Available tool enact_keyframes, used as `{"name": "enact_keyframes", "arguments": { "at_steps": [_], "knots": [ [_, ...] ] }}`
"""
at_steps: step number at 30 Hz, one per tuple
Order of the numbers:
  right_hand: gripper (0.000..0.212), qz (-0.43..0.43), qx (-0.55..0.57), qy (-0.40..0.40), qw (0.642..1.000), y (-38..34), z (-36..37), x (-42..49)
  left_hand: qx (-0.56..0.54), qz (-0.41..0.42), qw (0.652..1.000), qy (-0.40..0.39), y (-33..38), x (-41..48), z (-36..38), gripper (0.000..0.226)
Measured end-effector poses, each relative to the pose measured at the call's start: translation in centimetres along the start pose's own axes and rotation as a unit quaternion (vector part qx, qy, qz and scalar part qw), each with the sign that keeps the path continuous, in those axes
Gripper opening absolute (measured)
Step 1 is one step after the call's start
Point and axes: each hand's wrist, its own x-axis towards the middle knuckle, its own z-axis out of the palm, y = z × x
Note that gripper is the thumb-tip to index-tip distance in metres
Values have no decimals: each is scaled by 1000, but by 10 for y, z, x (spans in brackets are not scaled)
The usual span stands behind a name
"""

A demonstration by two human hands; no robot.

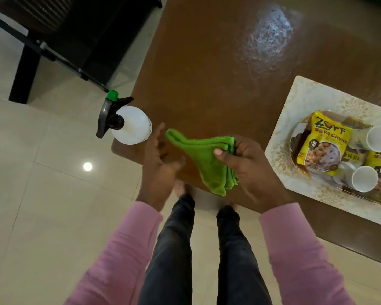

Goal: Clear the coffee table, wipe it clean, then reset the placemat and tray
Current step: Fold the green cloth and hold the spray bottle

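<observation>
A brown coffee table (207, 62) fills the upper middle of the view. My right hand (246, 170) grips a folded green cloth (205, 159) over the table's near corner, thumb pressed on top. My left hand (161, 159) is beside the cloth's left end with fingers spread and relaxed, holding nothing. At the right sits a white patterned placemat (286, 137) bearing a tray (295, 159) with yellow snack packets (323, 144) and white paper cups (378, 137).
A white spray bottle (130, 125) with a black trigger and green nozzle stands on the table's left corner. A dark chair or furniture frame (53, 40) stands at the upper left on the pale tiled floor (42, 194). My legs are below the table edge.
</observation>
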Motion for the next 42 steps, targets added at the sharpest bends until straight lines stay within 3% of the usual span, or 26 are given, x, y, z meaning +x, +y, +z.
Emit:
{"name": "enact_keyframes", "arguments": {
  "at_steps": [2,4,7,9,11,13,17,19,21,24,27,28,31,33,35,38,42],
  "knots": [
    [18,12,62,-36,997,0,-4,-1,-89,-76,990,-78,-3,9,-15,72],
    [21,24,86,-26,996,5,-10,5,-85,-108,979,-148,-4,16,-21,41],
    [22,33,-9,91,995,28,-18,35,21,-124,987,-100,-17,39,-11,32],
    [38,67,-135,169,974,50,-24,56,135,-128,981,-47,-35,56,-6,32],
    [57,127,-206,190,952,67,-29,66,223,-142,963,-61,-52,62,-6,38],
    [71,165,-209,207,941,77,-31,67,287,-137,944,-86,-65,59,-9,48],
    [80,188,-144,239,942,80,-13,66,323,-95,938,-81,-70,55,-12,44],
    [75,203,-99,247,942,81,1,67,323,-98,936,-96,-70,54,-13,39],
    [54,216,-73,229,946,82,12,67,302,-105,945,-71,-67,49,-20,31],
    [29,199,-61,228,951,83,22,70,307,-86,946,63,-61,40,-42,16],
    [22,183,-19,236,954,82,26,71,267,-79,942,188,-56,40,-71,11],
    [25,179,-9,230,956,82,27,72,235,-65,947,207,-53,43,-81,20],
    [42,167,-8,221,961,83,29,76,170,5,973,158,-34,59,-103,71],
    [44,163,-21,230,959,83,31,79,183,33,979,87,-19,72,-108,89],
    [47,153,-33,240,958,84,33,81,230,56,970,52,-8,78,-104,86],
    [45,143,-75,250,955,84,35,82,311,108,941,82,1,75,-95,70],
    [32,142,-117,264,947,78,34,83,285,156,943,70,2,70,-87,55]
  ]
}}
